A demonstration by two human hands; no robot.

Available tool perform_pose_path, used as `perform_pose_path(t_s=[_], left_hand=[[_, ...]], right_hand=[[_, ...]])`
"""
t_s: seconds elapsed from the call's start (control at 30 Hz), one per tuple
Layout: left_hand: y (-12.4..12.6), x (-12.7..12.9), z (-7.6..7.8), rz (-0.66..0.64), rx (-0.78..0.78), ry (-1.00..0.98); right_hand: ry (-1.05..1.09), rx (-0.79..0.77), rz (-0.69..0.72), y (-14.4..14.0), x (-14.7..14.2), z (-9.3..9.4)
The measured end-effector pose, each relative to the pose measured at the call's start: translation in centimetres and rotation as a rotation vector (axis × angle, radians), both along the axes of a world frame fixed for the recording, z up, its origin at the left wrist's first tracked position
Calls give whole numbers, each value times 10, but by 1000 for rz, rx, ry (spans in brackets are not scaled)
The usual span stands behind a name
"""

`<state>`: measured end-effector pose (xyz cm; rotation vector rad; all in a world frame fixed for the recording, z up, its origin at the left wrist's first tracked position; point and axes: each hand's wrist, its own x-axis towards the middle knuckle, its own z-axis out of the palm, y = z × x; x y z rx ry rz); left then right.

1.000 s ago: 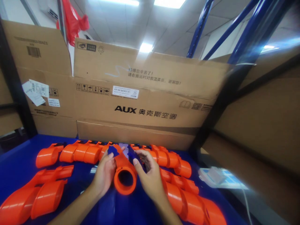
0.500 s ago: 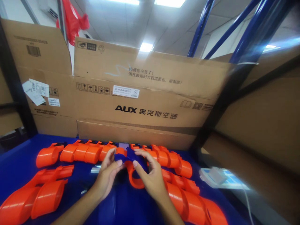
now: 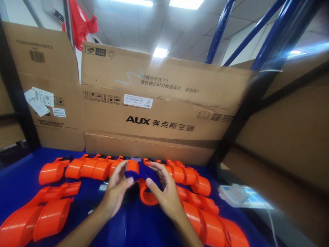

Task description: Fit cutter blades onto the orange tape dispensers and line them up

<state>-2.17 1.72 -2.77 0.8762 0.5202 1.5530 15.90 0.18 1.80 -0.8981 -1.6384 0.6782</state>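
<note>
Between orange rows (image 3: 84,167), hands (image 3: 117,192) grip housing (image 3: 144,185).

The blue worktop (image 3: 20,178) carries rows of orange plastic parts (image 3: 87,167) at left, rear and right, a white device (image 3: 235,193) at right, and cardboard boxes (image 3: 154,120) along its rear edge.

Orange plastic part (image 3: 145,192) mostly hidden behind left hand (image 3: 117,193) and right hand (image 3: 164,195); only ring end shows. Blue piece (image 3: 144,173) partly covered by fingertips; shape unclear. Small dark device (image 3: 135,159) behind hands, nearly all hidden. Orange parts (image 3: 25,223) cut by lower left edge. Shelf post (image 3: 246,103) at right blurred. Carton label (image 3: 138,101) print too small to read.
</note>
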Motion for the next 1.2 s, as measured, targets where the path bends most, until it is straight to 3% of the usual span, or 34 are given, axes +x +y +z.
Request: perform_pose_path(t_s=[0.13,0.27,0.4,0.6,0.87,1.03,1.2], left_hand=[[-2,-4,4,-35,90,19],[1,-6,6,-43,156,77],[7,-5,5,105,167,234],[6,-7,1,324,216,383],[-2,-7,5,366,239,377],[0,-7,8,347,196,382],[-2,-3,13,211,182,323]], right_hand=[[-138,36,71,1,6,2],[-347,236,-90,3,12,-2],[-543,480,-238,5,13,-7],[-615,676,-295,4,11,-11],[-595,709,-289,3,10,-12],[-575,649,-289,1,9,-11],[-492,555,-266,-1,8,-9]])
